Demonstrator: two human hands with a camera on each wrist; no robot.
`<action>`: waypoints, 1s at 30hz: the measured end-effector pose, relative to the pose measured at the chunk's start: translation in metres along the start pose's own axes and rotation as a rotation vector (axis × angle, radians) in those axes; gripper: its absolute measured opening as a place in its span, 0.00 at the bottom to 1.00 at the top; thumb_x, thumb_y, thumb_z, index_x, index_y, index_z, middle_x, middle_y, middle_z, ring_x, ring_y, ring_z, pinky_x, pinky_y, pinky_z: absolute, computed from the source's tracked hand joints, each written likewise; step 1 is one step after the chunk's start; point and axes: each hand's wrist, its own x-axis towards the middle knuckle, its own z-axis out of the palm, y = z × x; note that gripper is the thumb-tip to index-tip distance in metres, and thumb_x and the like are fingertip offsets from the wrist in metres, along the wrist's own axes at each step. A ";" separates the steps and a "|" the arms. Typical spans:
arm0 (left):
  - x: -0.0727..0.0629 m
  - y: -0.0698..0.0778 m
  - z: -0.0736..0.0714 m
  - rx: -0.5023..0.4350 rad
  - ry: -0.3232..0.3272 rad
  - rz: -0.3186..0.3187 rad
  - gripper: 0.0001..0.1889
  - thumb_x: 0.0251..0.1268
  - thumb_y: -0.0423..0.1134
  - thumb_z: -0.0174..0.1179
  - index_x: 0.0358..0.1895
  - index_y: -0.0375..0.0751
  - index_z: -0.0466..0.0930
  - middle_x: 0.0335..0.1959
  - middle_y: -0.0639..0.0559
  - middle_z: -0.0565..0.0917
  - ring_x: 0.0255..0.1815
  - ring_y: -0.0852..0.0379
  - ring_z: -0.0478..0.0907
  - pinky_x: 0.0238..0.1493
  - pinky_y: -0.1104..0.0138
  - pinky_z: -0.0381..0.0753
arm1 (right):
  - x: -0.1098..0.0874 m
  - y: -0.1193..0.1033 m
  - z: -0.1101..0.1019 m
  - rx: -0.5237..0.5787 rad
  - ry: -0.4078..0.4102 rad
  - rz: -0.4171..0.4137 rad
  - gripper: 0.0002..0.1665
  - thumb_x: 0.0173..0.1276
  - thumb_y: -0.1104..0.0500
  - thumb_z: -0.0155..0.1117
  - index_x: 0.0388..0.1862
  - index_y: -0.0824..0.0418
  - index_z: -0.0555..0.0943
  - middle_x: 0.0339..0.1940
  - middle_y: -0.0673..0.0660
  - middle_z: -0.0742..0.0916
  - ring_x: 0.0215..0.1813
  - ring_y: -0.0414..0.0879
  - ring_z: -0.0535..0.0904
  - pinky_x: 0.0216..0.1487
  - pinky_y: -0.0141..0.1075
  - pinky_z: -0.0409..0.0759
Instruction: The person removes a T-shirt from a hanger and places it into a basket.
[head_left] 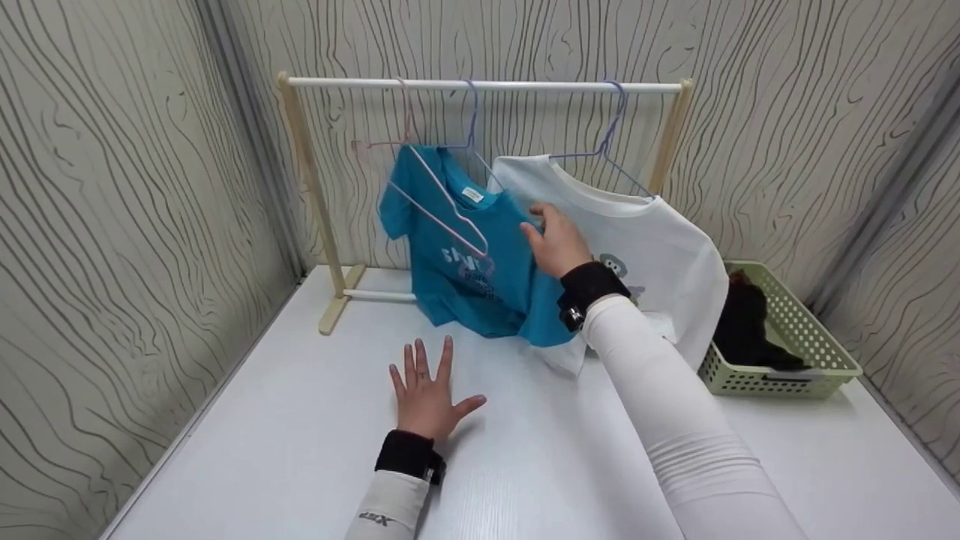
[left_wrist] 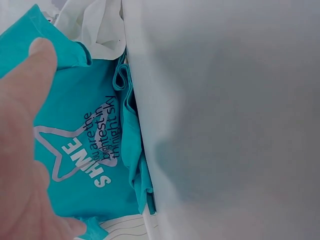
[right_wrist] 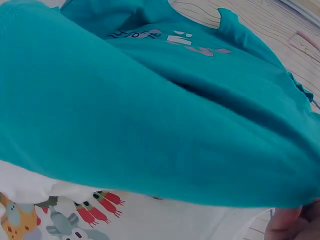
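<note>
Head view: teal shirt point(head_left: 510, 262) hangs from the rail point(head_left: 540, 86) on its lavender hanger point(head_left: 472, 127), directly left of the right fingers, one shoulder at their tips. Right hand point(head_left: 559, 240) bent in toward that shoulder. Right wrist view has fingertips against the cloth edge; whether they pinch it or merely touch, cannot tell. Left hand point(head_left: 427, 401) spread, gripping nothing, low over the tabletop point(head_left: 300, 420), thumb pointing away from the other fingers; contact with the surface unclear.

Pink hanger point(head_left: 456, 210), bare, crosses in front of the shirt, left of the right fingers. White shirt point(head_left: 667, 255) on another hanger, behind and to the right of them.

Step, as I judge it: settling the near shoulder on the hanger. Best done with a light pinch at the seam, easing fabric outward along the hanger arm; a hard pull might swing the hanger or drag the neckline out of shape. The spread left fingers could steady the hem, below the right ones, while the shoulder is straightened. Watch the pink hanger: a sideways sweep of the fingers could snag it. Keep knuckles off the white shirt too, lest both garments shift together.
</note>
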 end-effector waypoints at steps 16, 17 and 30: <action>0.002 -0.001 0.002 -0.016 0.002 -0.010 0.57 0.54 0.67 0.71 0.83 0.48 0.53 0.82 0.26 0.52 0.84 0.26 0.42 0.78 0.29 0.40 | -0.001 0.009 -0.008 0.127 0.173 -0.058 0.21 0.85 0.51 0.48 0.28 0.56 0.68 0.23 0.51 0.66 0.29 0.47 0.68 0.36 0.38 0.66; 0.002 -0.001 0.002 -0.018 0.000 -0.011 0.57 0.54 0.67 0.71 0.83 0.48 0.53 0.82 0.26 0.52 0.84 0.27 0.42 0.78 0.29 0.40 | -0.002 0.009 -0.010 0.136 0.198 -0.064 0.21 0.85 0.51 0.48 0.29 0.56 0.69 0.23 0.51 0.66 0.28 0.47 0.68 0.35 0.37 0.66; 0.003 -0.003 0.003 -0.032 -0.012 -0.024 0.58 0.54 0.68 0.71 0.84 0.49 0.52 0.82 0.25 0.52 0.84 0.27 0.42 0.79 0.30 0.39 | -0.035 0.030 -0.027 0.222 0.310 -0.141 0.23 0.83 0.54 0.53 0.24 0.55 0.66 0.18 0.47 0.64 0.22 0.41 0.62 0.29 0.35 0.60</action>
